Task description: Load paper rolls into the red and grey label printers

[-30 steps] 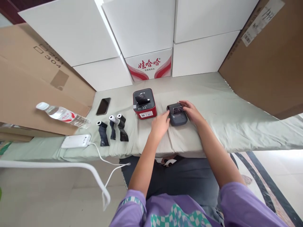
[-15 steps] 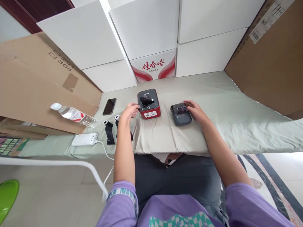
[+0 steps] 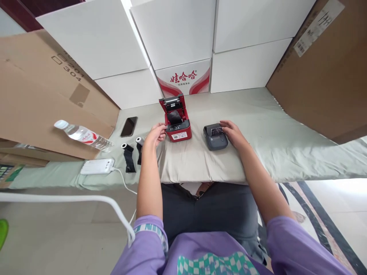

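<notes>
A red and black label printer (image 3: 180, 131) stands on the cloth with its lid (image 3: 172, 104) raised and a black strip (image 3: 174, 117) inside. My left hand (image 3: 157, 134) is at its front left corner, fingers curled against the edge. To the right sits a dark grey portable printer (image 3: 216, 142), a dark printed strip (image 3: 217, 131) showing in its top. My right hand (image 3: 231, 133) holds this printer by its right side. Left of my left hand, two small rolls of black paper (image 3: 129, 158) lie partly unrolled; my wrist partly hides the nearer one.
A phone (image 3: 129, 126), a tilted water bottle (image 3: 84, 135) and a white power bank (image 3: 97, 166) with a cable lie on the left. White boxes (image 3: 174, 34) line the back. Brown cartons (image 3: 323, 84) stand at both sides. A white tube (image 3: 71, 198) crosses the lower left.
The red printer's lid has swung up from shut to raised, showing its inside. Both hands stay at their printers. The whole view has shifted slightly.
</notes>
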Available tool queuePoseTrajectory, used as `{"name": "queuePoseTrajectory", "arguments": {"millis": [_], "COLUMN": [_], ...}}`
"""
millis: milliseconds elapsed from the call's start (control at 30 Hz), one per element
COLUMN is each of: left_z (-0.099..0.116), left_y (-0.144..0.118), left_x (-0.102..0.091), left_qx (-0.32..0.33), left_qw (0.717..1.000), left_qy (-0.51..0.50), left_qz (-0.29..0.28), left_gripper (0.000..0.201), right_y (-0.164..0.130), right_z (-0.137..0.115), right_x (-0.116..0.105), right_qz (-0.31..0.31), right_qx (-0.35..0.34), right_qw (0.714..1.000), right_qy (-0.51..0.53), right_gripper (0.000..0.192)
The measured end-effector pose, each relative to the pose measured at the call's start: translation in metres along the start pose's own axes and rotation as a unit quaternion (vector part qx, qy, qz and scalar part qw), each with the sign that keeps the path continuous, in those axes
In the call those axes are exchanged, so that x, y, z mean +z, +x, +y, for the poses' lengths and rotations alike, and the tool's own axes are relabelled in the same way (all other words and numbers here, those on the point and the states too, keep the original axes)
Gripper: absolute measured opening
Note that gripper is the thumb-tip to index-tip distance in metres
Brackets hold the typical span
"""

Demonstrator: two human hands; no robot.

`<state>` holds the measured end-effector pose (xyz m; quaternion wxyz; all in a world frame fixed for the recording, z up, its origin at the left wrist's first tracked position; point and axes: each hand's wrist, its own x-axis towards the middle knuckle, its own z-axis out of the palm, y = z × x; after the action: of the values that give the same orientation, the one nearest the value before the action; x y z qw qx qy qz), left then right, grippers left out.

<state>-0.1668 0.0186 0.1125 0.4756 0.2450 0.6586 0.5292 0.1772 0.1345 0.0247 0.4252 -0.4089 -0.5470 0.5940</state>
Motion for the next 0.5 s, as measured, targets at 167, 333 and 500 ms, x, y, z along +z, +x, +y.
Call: {"name": "queuePoseTrajectory", "arguments": {"millis": [167, 333, 500], "left_z": [-0.002, -0.009, -0.025], "left_y": [-0.001, 0.000, 0.008], "left_x": [0.000, 0.002, 0.002], "left_qx": [0.005, 0.023, 0.083], "left_qw": [1.000, 0.999, 0.994], "left_qy": [-0.004, -0.010, -0.019], "left_qz": [0.000, 0.027, 0.070], "left_gripper": [0.027, 0.028, 0.025], "right_y": [0.000, 0.003, -0.020], "right_z": [0.000, 0.004, -0.014], "right_x": [-0.002, -0.002, 0.012], "right_qz": [0.008, 0.001, 0.093], "right_qx": [0.013, 0.005, -0.138], "right_qw": [1.000, 1.000, 0.981], "right_qy": [0.011, 0.004, -0.101], "right_gripper": [0.048, 0.045, 0.025]}}
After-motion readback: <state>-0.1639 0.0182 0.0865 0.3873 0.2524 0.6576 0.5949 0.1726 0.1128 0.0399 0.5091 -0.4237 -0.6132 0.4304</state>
